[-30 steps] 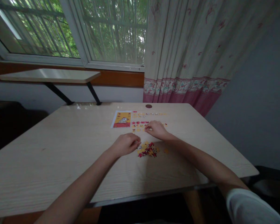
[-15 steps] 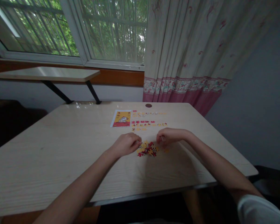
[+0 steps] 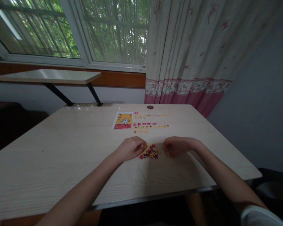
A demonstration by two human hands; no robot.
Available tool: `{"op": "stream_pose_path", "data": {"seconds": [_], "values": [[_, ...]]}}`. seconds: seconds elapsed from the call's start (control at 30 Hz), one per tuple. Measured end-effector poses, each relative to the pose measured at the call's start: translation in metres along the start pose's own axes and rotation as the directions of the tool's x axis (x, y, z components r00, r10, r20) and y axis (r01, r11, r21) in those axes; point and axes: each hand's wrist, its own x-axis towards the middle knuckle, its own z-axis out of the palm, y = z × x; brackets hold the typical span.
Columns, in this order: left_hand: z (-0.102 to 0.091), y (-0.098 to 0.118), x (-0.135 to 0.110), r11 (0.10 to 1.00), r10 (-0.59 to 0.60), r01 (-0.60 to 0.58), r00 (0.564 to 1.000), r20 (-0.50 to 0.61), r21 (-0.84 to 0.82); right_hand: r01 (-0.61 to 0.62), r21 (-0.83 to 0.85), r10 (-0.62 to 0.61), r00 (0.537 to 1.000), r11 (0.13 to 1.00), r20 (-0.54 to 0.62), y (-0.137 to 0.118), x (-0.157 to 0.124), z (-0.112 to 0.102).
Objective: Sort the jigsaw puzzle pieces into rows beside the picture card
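A small heap of red, yellow and white jigsaw puzzle pieces (image 3: 152, 153) lies on the table between my hands. My left hand (image 3: 132, 148) is at the heap's left edge, its fingers closed and the tips against the yellow pieces; what they hold is hidden. Just right of the heap, my right hand (image 3: 179, 146) has its fingers curled down around a yellow puzzle piece (image 3: 168, 153), which shows only in part. Beyond my hands lie rows of sorted puzzle pieces (image 3: 145, 124), beside a yellow and red reference picture (image 3: 123, 121) with a white animal on it.
The pale wooden table (image 3: 61, 163) reaches back to the wall under the window. A raised shelf (image 3: 49, 76) on black legs stands at the back left. A round dark cable cover (image 3: 150, 107) sits near the back edge, before a curtain (image 3: 179, 62).
My right hand has moved right and down, off the heap's edge and onto the loose yellow puzzle piece. My left hand has shifted slightly right, closer over the heap.
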Motion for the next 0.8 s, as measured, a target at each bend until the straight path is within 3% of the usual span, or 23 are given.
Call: {"op": "stream_pose_path", "data": {"seconds": [0.17, 0.27, 0.4, 0.67, 0.73, 0.8], "values": [[0.003, 0.003, 0.001, 0.998, 0.005, -0.005, 1.0, -0.015, -0.058, 0.021, 0.113, -0.023, 1.0, 0.993, 0.02, -0.002, -0.002, -0.002], [0.005, 0.007, 0.003, 0.984, -0.042, 0.034, 0.998, -0.041, -0.175, 0.093, 0.204, -0.07, 0.991, 0.975, -0.118, -0.008, 0.004, -0.001], [0.01, 0.012, 0.006, 0.918, -0.171, 0.129, 0.982, -0.079, -0.375, 0.187, 0.31, -0.055, 0.92, 0.932, -0.389, -0.016, 0.02, 0.008], [0.016, 0.014, 0.01, 0.808, -0.33, 0.219, 0.937, -0.112, -0.546, 0.213, 0.423, 0.016, 0.88, 0.881, -0.475, -0.021, 0.042, 0.026], [0.015, 0.013, 0.011, 0.771, -0.37, 0.247, 0.924, -0.097, -0.587, 0.229, 0.363, 0.003, 0.842, 0.903, -0.54, -0.021, 0.042, 0.027], [0.014, 0.01, 0.012, 0.724, -0.427, 0.275, 0.899, -0.098, -0.633, 0.243, 0.226, -0.043, 0.765, 0.943, -0.642, -0.021, 0.04, 0.027]]}}
